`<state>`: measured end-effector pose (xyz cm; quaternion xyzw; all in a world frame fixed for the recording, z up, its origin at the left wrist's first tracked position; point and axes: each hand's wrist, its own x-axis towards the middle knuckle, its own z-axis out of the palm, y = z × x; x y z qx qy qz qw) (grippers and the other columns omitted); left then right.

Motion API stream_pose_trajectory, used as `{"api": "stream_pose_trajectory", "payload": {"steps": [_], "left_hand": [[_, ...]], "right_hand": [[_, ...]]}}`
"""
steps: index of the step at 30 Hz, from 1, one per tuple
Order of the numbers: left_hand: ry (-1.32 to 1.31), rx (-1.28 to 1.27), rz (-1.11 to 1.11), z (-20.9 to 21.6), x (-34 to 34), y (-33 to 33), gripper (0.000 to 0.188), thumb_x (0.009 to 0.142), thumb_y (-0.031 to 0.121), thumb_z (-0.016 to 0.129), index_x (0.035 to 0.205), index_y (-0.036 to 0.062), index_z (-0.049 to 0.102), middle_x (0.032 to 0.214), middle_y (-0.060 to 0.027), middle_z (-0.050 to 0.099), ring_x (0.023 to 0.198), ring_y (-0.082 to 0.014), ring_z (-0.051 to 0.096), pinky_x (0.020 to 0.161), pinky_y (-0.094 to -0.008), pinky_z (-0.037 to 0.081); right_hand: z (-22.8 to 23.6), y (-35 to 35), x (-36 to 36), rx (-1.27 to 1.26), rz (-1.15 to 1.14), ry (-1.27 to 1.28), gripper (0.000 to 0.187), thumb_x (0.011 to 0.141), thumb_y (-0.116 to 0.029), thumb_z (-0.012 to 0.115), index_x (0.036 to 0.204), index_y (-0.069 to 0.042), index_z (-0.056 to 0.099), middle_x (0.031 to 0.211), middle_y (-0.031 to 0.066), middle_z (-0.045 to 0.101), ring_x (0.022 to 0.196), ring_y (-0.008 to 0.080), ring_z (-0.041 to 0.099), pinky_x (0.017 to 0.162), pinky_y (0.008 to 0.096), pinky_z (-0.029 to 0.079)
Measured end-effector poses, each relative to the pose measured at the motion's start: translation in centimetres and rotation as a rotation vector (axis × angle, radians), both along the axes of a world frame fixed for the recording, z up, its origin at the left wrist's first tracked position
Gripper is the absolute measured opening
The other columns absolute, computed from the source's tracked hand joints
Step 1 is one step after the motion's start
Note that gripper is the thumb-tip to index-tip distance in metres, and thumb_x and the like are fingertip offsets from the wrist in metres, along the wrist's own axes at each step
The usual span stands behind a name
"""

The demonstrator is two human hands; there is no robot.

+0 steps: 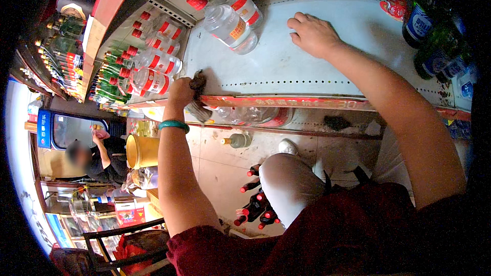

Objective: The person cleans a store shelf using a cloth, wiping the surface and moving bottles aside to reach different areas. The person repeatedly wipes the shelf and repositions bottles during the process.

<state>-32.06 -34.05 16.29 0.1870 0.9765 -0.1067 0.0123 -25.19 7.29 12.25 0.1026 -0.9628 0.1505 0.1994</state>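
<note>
My left hand (182,93) is closed on a dark, dirty rag (198,91) at the front edge of the pale shelf (286,69). Part of the rag hangs down over the red edge strip. My right hand (315,36) is over the back half of the shelf board, its fingers loosely bent and a little apart, with nothing visible in them. Left of it stand two large clear bottles with red caps; the nearer bottle (232,29) has a red and yellow label. Beside my left hand, several clear red-capped bottles (153,64) stand on the neighbouring shelf.
Green bottles (433,53) stand at the shelf's right end, by a red tag (394,8). Large bottles (255,116) fill part of the shelf below. On the floor are a clear bottle (237,140) and several dark red-capped bottles (253,208). A person (105,156) is at far left, near a yellow bucket (142,152).
</note>
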Motion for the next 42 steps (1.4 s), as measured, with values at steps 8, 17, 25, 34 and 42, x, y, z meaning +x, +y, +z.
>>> {"api": "stream_pose_trajectory", "payload": {"steps": [8, 17, 25, 34, 42], "left_hand": [[0.139, -0.083, 0.485, -1.1, -1.0, -3.1, 0.026, 0.084, 0.011, 0.045, 0.098, 0.0009, 0.064, 0.097, -0.0215, 0.064, 0.094, -0.0371, 0.061, 0.076, -0.0433, 0.05], [0.07, -0.091, 0.079, -0.7, -0.7, -1.3, 0.017, 0.073, 0.012, 0.053, 0.081, 0.0, 0.062, 0.084, -0.024, 0.062, 0.086, -0.0386, 0.06, 0.074, -0.0435, 0.048], [0.27, 0.366, 0.163, 4.5, -1.1, -1.3, 0.024, 0.073, 0.018, 0.057, 0.092, 0.0024, 0.06, 0.083, -0.0243, 0.062, 0.081, -0.0415, 0.06, 0.071, -0.0474, 0.048], [0.523, 0.025, 0.277, 9.0, -3.1, -0.3, 0.024, 0.079, 0.021, 0.053, 0.1, 0.0094, 0.056, 0.089, -0.0195, 0.063, 0.085, -0.0371, 0.061, 0.07, -0.0466, 0.049], [0.205, 0.064, 0.51, -2.5, -4.2, -4.4, 0.031, 0.085, 0.021, 0.042, 0.11, 0.0075, 0.056, 0.101, -0.0232, 0.061, 0.096, -0.0379, 0.059, 0.08, -0.0469, 0.047]], "right_hand": [[0.3, 0.0, 0.4, -0.015, 0.009, -0.039, 0.023, 0.083, -0.022, 0.053, 0.101, -0.009, 0.051, 0.102, 0.0081, 0.05, 0.098, 0.0264, 0.054, 0.082, 0.0401, 0.046], [0.6, 0.2, 0.2, -0.007, -0.003, -0.037, 0.023, 0.082, -0.023, 0.053, 0.099, -0.008, 0.051, 0.1, 0.0098, 0.051, 0.096, 0.0274, 0.055, 0.08, 0.0413, 0.047], [0.1, 0.9, -0.2, -0.016, 0.007, 0.047, 0.024, 0.08, -0.023, 0.054, 0.098, -0.007, 0.052, 0.099, 0.0119, 0.053, 0.094, 0.0294, 0.056, 0.078, 0.0424, 0.048], [1.0, 0.5, 0.2, -0.009, -0.021, -0.075, 0.023, 0.081, -0.021, 0.054, 0.1, -0.009, 0.051, 0.1, 0.0086, 0.05, 0.098, 0.0267, 0.054, 0.081, 0.0409, 0.046], [0.7, -0.7, 0.3, -0.015, 0.012, -0.057, 0.022, 0.081, -0.02, 0.055, 0.1, -0.01, 0.051, 0.1, 0.0082, 0.05, 0.097, 0.0264, 0.054, 0.081, 0.0405, 0.046]]}}
